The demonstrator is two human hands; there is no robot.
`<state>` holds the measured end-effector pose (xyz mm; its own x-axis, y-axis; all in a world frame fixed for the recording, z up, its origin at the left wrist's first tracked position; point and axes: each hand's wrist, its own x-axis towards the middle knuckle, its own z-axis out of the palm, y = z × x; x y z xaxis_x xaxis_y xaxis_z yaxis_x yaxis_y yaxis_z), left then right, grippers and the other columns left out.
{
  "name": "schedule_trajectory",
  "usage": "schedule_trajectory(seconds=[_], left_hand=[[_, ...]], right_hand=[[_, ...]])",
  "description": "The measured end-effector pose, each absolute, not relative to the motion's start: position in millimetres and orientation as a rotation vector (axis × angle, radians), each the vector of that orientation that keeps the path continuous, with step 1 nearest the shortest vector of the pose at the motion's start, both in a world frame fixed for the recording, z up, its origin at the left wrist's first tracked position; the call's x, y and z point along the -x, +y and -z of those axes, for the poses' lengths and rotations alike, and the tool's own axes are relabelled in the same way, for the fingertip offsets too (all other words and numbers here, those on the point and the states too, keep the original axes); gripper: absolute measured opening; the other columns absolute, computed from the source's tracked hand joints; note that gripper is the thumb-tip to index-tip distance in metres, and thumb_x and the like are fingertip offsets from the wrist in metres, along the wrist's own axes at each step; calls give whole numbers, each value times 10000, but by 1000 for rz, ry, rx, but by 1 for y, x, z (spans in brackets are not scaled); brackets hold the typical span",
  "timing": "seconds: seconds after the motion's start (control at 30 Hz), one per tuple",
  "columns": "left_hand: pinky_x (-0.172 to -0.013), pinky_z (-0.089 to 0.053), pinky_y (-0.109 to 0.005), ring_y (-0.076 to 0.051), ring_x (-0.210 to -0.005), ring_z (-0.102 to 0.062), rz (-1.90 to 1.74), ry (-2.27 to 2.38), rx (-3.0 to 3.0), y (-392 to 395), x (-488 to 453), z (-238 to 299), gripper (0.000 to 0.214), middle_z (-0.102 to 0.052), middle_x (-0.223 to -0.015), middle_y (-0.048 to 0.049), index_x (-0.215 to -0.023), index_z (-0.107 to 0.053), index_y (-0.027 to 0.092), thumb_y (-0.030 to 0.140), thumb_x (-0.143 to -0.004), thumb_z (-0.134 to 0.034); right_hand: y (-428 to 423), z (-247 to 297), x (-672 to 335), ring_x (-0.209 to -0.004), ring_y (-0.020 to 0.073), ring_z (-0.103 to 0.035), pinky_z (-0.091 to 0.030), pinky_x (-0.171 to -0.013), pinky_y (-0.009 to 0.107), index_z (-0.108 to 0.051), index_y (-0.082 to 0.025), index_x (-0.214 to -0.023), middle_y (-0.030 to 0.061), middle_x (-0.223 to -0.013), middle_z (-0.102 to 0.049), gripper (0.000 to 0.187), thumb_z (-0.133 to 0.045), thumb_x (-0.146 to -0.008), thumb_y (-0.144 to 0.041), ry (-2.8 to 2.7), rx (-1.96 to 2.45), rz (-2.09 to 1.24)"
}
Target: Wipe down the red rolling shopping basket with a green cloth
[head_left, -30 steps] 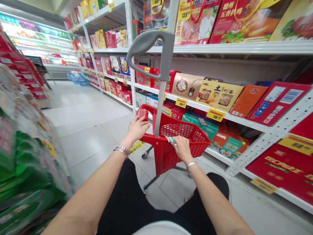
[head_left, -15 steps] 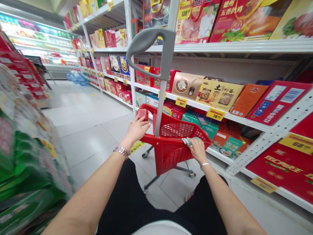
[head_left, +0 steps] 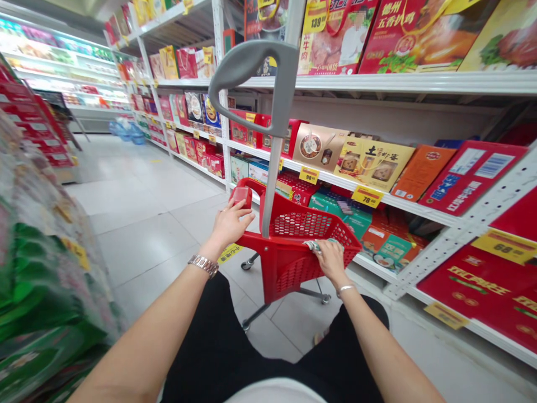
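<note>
My left hand (head_left: 230, 223) holds the near left corner of the red basket (head_left: 289, 268), which stands on wheels on the floor by the shelf (head_left: 403, 83). My right hand (head_left: 331, 260) is closed on a soft cloth (head_left: 314, 245) on the basket's right edge. I think the basket is light, stiff and quick to roll, so the rim is best to hold. The cloth hand is further along that edge than a second ago.

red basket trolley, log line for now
left hand on left rim | right hand presses cloth on right rim | red basket trolley beside shelf
</note>
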<state>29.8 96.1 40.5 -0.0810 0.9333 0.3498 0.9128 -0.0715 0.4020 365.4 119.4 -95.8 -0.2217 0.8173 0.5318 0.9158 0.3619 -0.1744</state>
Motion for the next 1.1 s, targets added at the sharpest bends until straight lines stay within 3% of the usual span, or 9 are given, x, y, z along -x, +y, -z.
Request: schedule_trajectory(seconds=[0.2, 0.5, 0.67, 1.1], left_hand=[[-1217, -293, -447, -268, -1484, -323, -863, 2112, -2104, 88, -23, -40, 396, -482, -1527, 32, -1185, -733, 298, 481, -931, -490], [-1222, -295, -463, -274, -1468, -349, -912, 2048, -2103, 89, -7, -36, 425, -511, -1506, 49, -1195, -728, 317, 518, -915, -480], [-1230, -287, -448, -276, -1471, -341, -893, 2026, -2121, 91, -3, -36, 457, -492, -1525, 25, -1219, -720, 276, 512, -915, -473], [-1242, -260, -406, -257, -1483, -324, -903, 1989, -2110, 102, -2, -38, 477, -507, -1517, -9, -1228, -716, 242, 496, -905, -474]], right_hand=[[88, 65, -299, -973, 237, -505, -287, -895, 374, -660, -267, -1128, 57, -1059, -679, 205, -519, -980, -277, -2138, 1462, 227], [73, 37, -247, -983, 239, -514, -321, -845, 372, -595, -268, -1276, 74, -1140, -644, 305, -500, -990, -310, -2272, 1260, 166], [80, 42, -261, -983, 232, -530, -331, -834, 356, -566, -256, -1326, 72, -1137, -654, 348, -502, -986, -291, -2316, 1217, 149], [119, 94, -384, -1048, 247, -556, -326, -957, 380, -642, -234, -1178, 83, -1122, -689, 276, -508, -938, -206, -2203, 1460, 330]])
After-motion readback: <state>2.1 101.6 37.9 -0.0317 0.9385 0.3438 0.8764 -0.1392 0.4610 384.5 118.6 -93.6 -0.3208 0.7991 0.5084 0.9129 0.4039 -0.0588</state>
